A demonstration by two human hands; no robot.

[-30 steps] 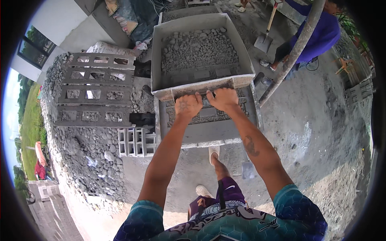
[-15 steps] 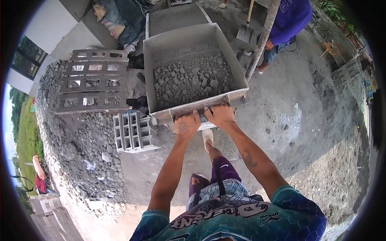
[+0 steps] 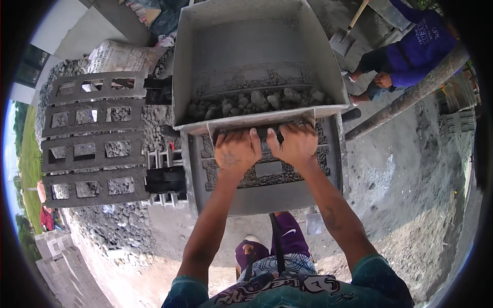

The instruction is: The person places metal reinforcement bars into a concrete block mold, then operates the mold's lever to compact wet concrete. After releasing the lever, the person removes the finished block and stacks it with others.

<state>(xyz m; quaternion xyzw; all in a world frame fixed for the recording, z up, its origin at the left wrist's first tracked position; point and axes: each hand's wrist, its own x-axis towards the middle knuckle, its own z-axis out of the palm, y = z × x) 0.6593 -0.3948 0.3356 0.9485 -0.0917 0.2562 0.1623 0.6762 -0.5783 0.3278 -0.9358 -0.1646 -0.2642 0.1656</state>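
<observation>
Both my hands are closed around a dark handle bar [image 3: 266,135] on the near wall of a grey metal box [image 3: 186,56]. My left hand [image 3: 238,150] grips its left part, and my right hand [image 3: 295,146] its right part, thumbs close together. Loose grey lumps [image 3: 257,100] are heaped against the box's near side, while its far part shows a smooth grey surface. Beneath the handle and my forearms lies a grey metal bed [image 3: 262,201], with rough, gritty concrete mix [image 3: 303,173] in a patterned patch.
Several hollow concrete blocks [image 3: 92,160] stand in a row at the left, near black brackets [image 3: 165,180] and gravel [image 3: 115,228]. A person in a purple top [image 3: 418,54] crouches at the far right, by a shovel [image 3: 343,41] and a slanting pole [image 3: 405,97]. Stacked blocks [image 3: 67,264] stand lower left.
The box has moved away from me with my hands still on its handle, and the metal bed now shows beneath it. The lumps lie bunched at its near side. The other person has crouched lower.
</observation>
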